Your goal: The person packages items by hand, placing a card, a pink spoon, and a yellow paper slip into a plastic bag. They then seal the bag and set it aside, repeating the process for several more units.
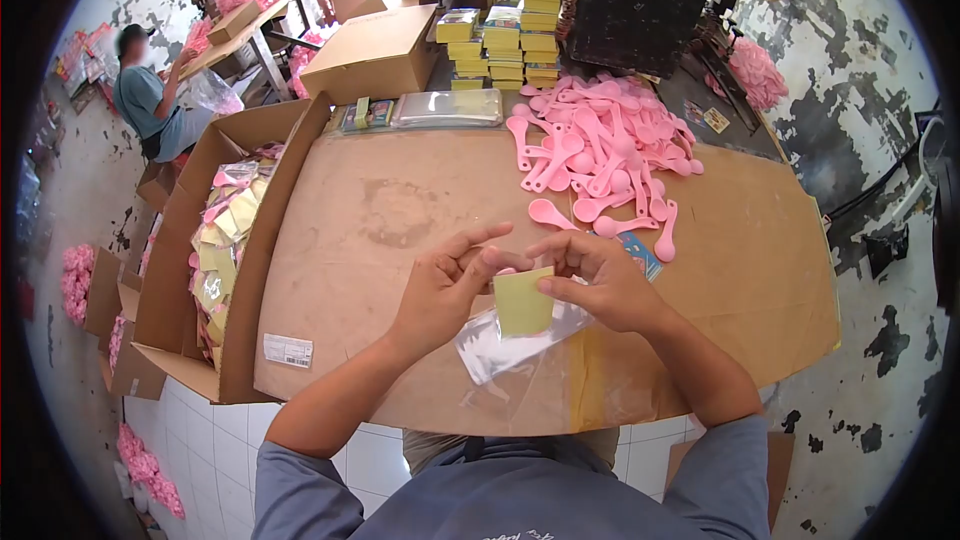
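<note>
A yellow-green card (523, 302) hangs upright between my hands above the cardboard-covered table (350, 300). My right hand (600, 280) pinches its upper right edge between thumb and fingers. At the card's upper left, my left hand (455, 280) has thumb and fingertips together near a small pink piece; most of that piece is hidden. Clear plastic bags (485, 352) lie on the table beneath the card. Beyond my right hand is a blue printed card (640, 254), partly covered. A large heap of pink spoons (600, 145) spreads behind my hands.
An open cardboard box (272, 280) of packed bags stands at left. Stacks of yellow cards (502, 35), a closed carton (370, 50) and clear sleeves (447, 108) sit at the back. A person (150, 100) sits at the far left, and a black box (640, 5) stands behind the spoons.
</note>
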The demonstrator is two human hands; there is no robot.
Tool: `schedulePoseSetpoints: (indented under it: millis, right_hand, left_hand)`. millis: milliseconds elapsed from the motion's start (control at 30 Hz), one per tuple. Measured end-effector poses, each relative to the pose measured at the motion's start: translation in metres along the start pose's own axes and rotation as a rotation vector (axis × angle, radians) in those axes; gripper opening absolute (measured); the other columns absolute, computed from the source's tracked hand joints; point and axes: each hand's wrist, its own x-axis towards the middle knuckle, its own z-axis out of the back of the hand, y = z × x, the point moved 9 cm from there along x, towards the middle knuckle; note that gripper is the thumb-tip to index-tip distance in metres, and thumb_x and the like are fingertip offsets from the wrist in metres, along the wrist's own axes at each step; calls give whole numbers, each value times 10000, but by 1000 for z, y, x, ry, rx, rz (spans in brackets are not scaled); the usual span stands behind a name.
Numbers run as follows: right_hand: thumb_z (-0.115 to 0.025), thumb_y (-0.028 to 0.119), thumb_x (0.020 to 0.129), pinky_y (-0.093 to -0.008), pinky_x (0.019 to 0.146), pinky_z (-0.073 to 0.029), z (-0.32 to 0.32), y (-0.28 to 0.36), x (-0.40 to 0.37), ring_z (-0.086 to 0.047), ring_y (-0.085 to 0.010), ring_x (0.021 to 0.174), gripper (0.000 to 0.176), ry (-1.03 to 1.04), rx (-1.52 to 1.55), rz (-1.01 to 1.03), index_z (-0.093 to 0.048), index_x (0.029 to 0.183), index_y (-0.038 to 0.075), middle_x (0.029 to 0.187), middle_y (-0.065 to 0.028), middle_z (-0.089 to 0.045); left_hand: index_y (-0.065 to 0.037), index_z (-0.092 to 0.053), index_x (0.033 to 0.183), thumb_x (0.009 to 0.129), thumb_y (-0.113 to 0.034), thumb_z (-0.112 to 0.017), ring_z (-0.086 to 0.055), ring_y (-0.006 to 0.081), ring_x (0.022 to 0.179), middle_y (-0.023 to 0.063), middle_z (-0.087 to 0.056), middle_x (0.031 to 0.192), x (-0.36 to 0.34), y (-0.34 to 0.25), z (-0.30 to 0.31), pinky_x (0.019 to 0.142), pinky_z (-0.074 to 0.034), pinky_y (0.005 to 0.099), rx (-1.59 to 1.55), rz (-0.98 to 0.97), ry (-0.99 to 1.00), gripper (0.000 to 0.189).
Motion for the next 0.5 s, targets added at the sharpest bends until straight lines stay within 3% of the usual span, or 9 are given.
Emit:
schedulePoseSetpoints:
  millis: [100,300,400,500]
  right_hand:
    - [-707,93,971,-252,832,-513,4,-8,-2,-642,-96,986,337,-23,151,3,-615,1278,-9,1098,-47,-665]
    - [-703,68,977,-249,821,-528,19,-15,-7,-655,-84,967,222,-98,154,-24,-670,1175,-25,1076,-45,-688]
    - [-711,36,957,-243,796,-512,22,-18,-7,-638,-72,918,152,-155,175,-33,-697,1098,-17,1013,-14,-666]
    - [-711,13,948,-243,787,-502,27,-20,-6,-627,-73,900,130,-169,188,4,-704,1076,-9,981,0,-647]
  left_hand:
    - [88,-538,1381,1040,-136,-633,-699,182,1091,151,-718,1201,3,8,-3,950,-582,301,26,-47,67,419]
    - [86,-655,1226,1035,-96,-629,-698,141,1048,128,-739,1131,2,22,2,894,-592,270,128,-26,20,265]
    - [51,-674,1238,1019,-81,-649,-708,149,993,131,-750,1090,2,25,1,870,-605,300,128,28,0,258]
    - [53,-684,1242,1032,-75,-626,-696,109,992,112,-746,1118,3,19,-2,866,-588,260,90,-15,18,254]
